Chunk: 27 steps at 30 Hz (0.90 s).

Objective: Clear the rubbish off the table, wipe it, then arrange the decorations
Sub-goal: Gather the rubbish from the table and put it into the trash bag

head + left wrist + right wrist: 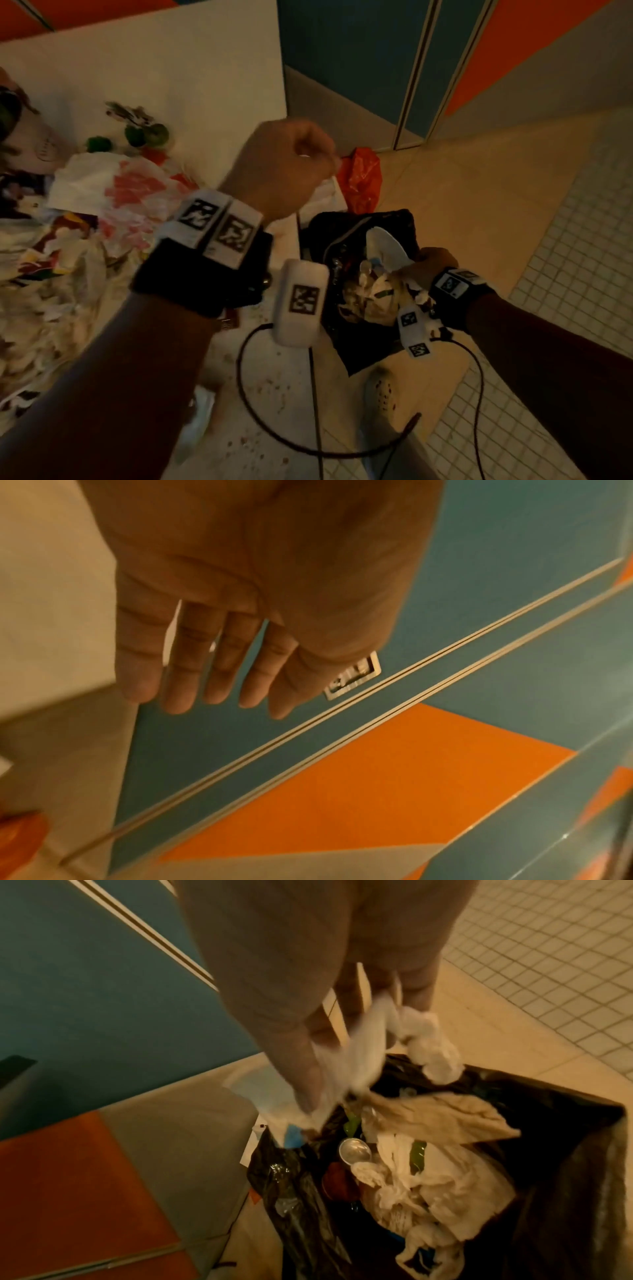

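Both in view: right hand pinches white tissue over black bin bag; left hand empty, fingers straight.

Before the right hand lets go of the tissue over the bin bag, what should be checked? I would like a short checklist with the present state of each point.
1. Right hand pinches white tissue: ok.
2. Tissue above the black bin bag opening: ok.
3. Bag has room: cannot tell; paper piled high.
4. Left hand free, holds nothing: ok.
5. Table cleared of rubbish: not ok.
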{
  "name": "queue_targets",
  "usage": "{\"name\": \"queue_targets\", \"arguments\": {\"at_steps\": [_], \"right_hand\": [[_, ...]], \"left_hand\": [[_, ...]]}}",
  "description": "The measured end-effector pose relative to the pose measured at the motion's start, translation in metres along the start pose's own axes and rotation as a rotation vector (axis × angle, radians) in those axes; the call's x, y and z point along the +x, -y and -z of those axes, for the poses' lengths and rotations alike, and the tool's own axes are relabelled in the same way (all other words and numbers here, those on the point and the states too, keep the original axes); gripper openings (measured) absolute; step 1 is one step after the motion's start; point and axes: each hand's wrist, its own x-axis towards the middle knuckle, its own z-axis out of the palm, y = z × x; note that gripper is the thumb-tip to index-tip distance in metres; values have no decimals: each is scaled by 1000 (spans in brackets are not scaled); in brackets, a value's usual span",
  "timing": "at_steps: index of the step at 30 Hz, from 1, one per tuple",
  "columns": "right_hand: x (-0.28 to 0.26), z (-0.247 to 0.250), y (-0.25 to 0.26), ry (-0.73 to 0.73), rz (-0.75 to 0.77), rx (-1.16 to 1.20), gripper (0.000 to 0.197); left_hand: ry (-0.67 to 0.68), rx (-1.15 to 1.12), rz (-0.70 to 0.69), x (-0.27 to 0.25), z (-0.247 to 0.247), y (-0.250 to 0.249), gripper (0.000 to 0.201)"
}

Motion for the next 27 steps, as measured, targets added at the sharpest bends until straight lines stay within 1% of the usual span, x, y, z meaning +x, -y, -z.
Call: {"name": "queue_targets", "arguments": {"at_steps": [2, 4, 6, 7, 10, 13, 14, 15, 17, 18, 19, 21, 23, 24, 26, 27], "right_hand": [[-2, 1, 10, 11, 24, -108, 41], [-12, 7, 24, -34, 58, -117, 42], [-30, 14, 43, -90, 149, -87, 33], [-40, 17, 54, -120, 215, -58, 28], [-79, 15, 94, -153, 439, 26, 16], [-121, -2, 134, -138, 615, -41, 15], [-134, -10, 145, -117, 656, -75, 18], [-146, -20, 155, -88, 689, -120, 23], [-164, -42, 169, -44, 748, -276, 39], [-170, -53, 174, -32, 771, -368, 49], [-172, -62, 179, -17, 780, -447, 59], [-171, -78, 187, 13, 749, -528, 78], [-166, -89, 195, 5, 700, -533, 92], [-164, -94, 199, -13, 673, -525, 97], [-162, -101, 206, -18, 603, -495, 106], [-162, -105, 209, -2, 575, -495, 109]], "left_hand": [[-80, 84, -25, -12, 38, 8, 11], [-143, 252, -21, -26, 77, 19, 11], [-225, 395, 5, -38, 115, 41, 8], [-258, 432, 49, -43, 134, 55, 6], [-286, 407, 195, -51, 179, 93, 14], [-228, 577, 239, -52, 194, 119, 19], [-199, 592, 231, -51, 192, 127, 27], [-154, 596, 217, -51, 186, 134, 42], [-8, 683, 146, -45, 172, 151, 81], [73, 741, 114, -41, 166, 158, 93], [138, 791, 116, -38, 160, 163, 97], [222, 866, 174, -33, 150, 174, 99], [246, 884, 220, -35, 142, 180, 97], [215, 858, 218, -38, 140, 185, 89], [89, 776, 181, -43, 138, 191, 57], [34, 749, 170, -46, 139, 193, 44]]}}
